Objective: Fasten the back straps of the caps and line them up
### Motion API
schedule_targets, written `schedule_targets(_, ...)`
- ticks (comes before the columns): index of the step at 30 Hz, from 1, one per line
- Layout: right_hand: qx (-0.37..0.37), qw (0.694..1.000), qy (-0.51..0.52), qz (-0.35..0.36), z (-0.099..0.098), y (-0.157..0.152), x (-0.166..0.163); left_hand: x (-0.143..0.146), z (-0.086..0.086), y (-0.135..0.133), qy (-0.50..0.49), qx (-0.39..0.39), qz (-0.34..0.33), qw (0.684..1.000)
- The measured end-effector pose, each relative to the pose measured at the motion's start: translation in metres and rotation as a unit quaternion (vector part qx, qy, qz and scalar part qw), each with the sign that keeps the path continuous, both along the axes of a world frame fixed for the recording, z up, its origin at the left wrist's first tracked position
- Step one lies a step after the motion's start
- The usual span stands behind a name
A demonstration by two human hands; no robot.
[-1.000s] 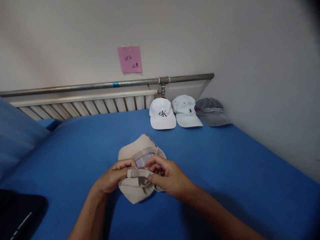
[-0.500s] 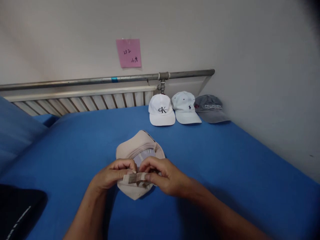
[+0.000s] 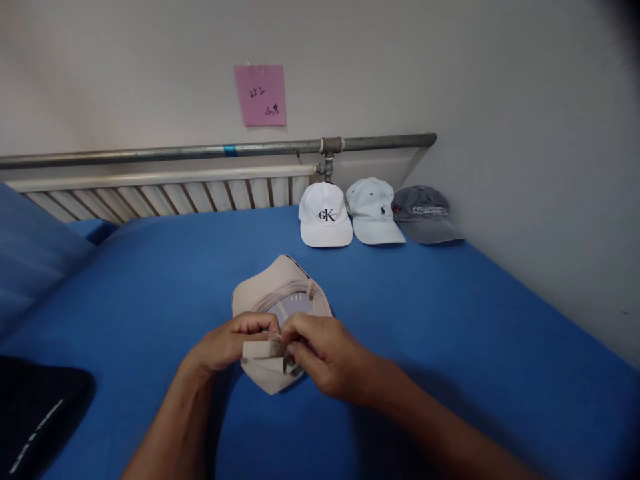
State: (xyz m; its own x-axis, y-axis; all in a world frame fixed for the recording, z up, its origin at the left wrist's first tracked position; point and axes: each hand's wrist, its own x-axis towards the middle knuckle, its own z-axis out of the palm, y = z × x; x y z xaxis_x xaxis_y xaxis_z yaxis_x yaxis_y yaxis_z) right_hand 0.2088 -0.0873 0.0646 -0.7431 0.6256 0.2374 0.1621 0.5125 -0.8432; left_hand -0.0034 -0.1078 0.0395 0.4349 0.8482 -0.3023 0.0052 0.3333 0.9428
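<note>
- Here's the beige fabric baseball cap (image 3: 277,280), low in the middle over the blue cloth-covered surface (image 3: 400,300), brim away, hollow inside showing!
- Left hand (image 3: 225,343) has fingers drawn together, pinching the flat beige rear strap (image 3: 260,350).
- Right hand (image 3: 333,357) closes thumb and forefinger on the strap's other side; its remaining fingers curl, tips partly hidden.
- Looks light, soft in the crown, stiffer at the brim; hardly fragile or slippery.
- Best hold: strap ends, fingertip pinch; brim edge for lifting, I'd judge.
</note>
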Motion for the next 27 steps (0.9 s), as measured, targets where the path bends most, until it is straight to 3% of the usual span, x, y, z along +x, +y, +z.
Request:
schedule_targets(4,0.088,0.994,0.016,-0.070,0.007,0.005,0.010,-0.001,0.003,-0.001,-0.023,0.033,0.049,0.998)
schedule_targets(10,0.177,0.981,0.075,-0.017,0.000,0.033,0.037,-0.004,0.006,0.001,-0.058,0.045,0.098,0.992)
schedule_targets(13,0.214,0.970,0.084,-0.081,-0.009,0.044,0.045,-0.005,0.006,0.002,-0.093,0.040,0.085,0.991)
schedule_targets(16,0.259,0.963,0.000,-0.074,-0.014,0.046,0.045,-0.007,0.005,0.001,-0.096,0.043,0.051,0.993)
schedule_targets(19,0.271,0.960,-0.059,-0.034,-0.015,0.043,0.042,-0.011,0.006,-0.001,-0.020,0.082,0.016,0.996)
schedule_targets(22,0.276,0.960,-0.043,-0.024,-0.011,0.041,0.043,-0.016,0.007,-0.003,0.014,0.083,0.001,0.996)
schedule_targets(27,0.210,0.976,-0.040,-0.037,0.000,0.044,0.053,-0.028,0.005,-0.004,-0.048,0.086,0.076,0.992)
